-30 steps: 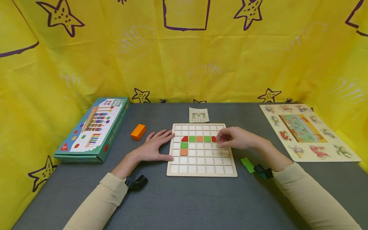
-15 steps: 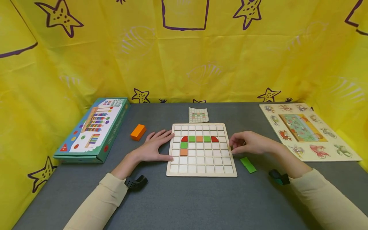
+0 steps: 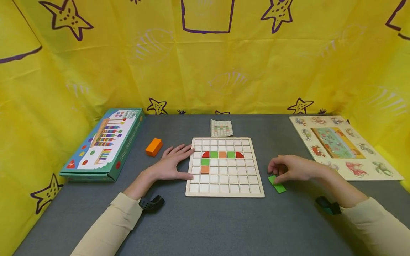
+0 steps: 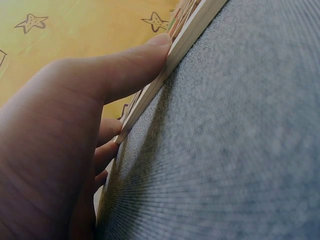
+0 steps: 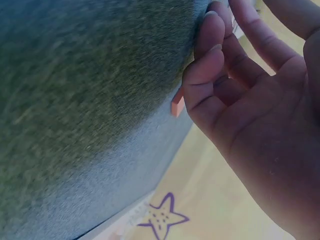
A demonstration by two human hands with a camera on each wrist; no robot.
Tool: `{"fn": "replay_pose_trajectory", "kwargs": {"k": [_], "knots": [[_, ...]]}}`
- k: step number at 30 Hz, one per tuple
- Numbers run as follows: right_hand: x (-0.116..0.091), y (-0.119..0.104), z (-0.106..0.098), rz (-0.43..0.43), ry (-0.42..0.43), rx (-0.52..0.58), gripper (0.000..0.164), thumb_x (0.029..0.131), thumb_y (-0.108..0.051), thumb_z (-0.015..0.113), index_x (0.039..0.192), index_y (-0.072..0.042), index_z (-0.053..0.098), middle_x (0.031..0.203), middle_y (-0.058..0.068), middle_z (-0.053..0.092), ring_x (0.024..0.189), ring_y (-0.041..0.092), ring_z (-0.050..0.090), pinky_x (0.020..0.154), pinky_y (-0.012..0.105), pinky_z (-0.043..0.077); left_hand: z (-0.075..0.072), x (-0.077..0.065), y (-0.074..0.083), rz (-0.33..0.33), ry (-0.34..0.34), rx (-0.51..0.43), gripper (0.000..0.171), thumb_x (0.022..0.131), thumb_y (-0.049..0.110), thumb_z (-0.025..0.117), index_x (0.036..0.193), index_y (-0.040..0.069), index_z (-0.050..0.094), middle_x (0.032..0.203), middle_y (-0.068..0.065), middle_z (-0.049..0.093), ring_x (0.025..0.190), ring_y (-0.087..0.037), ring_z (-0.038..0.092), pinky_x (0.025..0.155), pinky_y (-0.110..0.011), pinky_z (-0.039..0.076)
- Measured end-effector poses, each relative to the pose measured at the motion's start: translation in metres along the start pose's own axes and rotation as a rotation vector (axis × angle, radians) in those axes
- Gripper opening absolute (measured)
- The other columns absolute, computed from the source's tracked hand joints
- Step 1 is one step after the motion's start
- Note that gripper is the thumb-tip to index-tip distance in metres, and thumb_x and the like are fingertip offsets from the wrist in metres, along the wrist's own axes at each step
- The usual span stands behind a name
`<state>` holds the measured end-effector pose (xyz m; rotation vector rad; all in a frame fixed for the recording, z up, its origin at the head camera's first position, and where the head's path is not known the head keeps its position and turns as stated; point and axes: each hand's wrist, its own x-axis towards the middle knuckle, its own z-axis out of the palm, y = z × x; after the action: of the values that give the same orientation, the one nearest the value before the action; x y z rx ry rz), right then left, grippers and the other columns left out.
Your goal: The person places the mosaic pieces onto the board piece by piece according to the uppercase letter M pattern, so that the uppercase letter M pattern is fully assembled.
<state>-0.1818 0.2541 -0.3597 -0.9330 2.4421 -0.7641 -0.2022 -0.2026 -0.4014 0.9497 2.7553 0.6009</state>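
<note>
In the head view my left hand (image 3: 171,165) lies spread at the left edge of a wooden grid board (image 3: 224,193), thumb and fingertips on its rim. The left wrist view shows that thumb (image 4: 135,67) pressing the board's edge. Red quarter-round pieces and green and orange square tiles form a row on the board, with a green tile (image 3: 205,161) and an orange tile (image 3: 205,169) below its left end. My right hand (image 3: 294,169) hovers right of the board with bent fingers, thumb and index fingertip at some flat green tiles (image 3: 280,187) on the table. Its fingers partly hide them.
A small patterned card (image 3: 221,128) lies behind the board. Left of it are an orange block (image 3: 154,147) and a boxed ring game (image 3: 105,142). A sea-animal puzzle board (image 3: 344,149) lies at right. An orange piece (image 5: 176,104) shows beyond the right fingers. Yellow cloth surrounds the table.
My right hand has left the red piece at the right end of the row and moved right and toward me, to the green tiles. The left hand has stayed in place.
</note>
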Motion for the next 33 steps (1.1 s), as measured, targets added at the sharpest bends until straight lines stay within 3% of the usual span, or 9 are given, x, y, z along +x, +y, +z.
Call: {"fn": "replay_pose_trajectory", "kwargs": {"k": [14,27,33], "knots": [[-0.008,0.007,0.008,-0.075,0.008,0.007,0.026,0.085,-0.025,0.084,0.101,-0.016,0.066,0.093,-0.009,0.058,0.083,0.010,0.053,0.075,0.030,0.046,0.000,0.000,0.000,-0.005,0.003,0.002,0.100,0.085,0.060,0.073,0.161,0.014,0.028,0.166,-0.007,0.022,0.153,-0.032,0.010,0.114,-0.062,0.002],[-0.004,0.007,0.007,-0.043,0.027,0.015,0.015,0.090,-0.021,0.078,0.091,-0.021,0.064,0.082,-0.011,0.055,0.077,0.007,0.051,0.069,0.026,0.043,0.001,0.000,0.000,-0.009,0.003,0.007,0.100,0.085,0.062,0.072,0.161,0.015,0.028,0.166,-0.006,0.022,0.153,-0.031,0.010,0.114,-0.061,0.002],[0.002,0.005,0.001,-0.042,0.031,0.022,0.008,0.094,-0.017,0.074,0.092,-0.016,0.066,0.082,-0.010,0.057,0.078,0.008,0.052,0.071,0.027,0.043,0.002,0.002,0.000,-0.004,0.006,0.000,0.100,0.085,0.062,0.072,0.161,0.014,0.029,0.166,-0.007,0.022,0.153,-0.032,0.010,0.114,-0.061,0.002]]}}
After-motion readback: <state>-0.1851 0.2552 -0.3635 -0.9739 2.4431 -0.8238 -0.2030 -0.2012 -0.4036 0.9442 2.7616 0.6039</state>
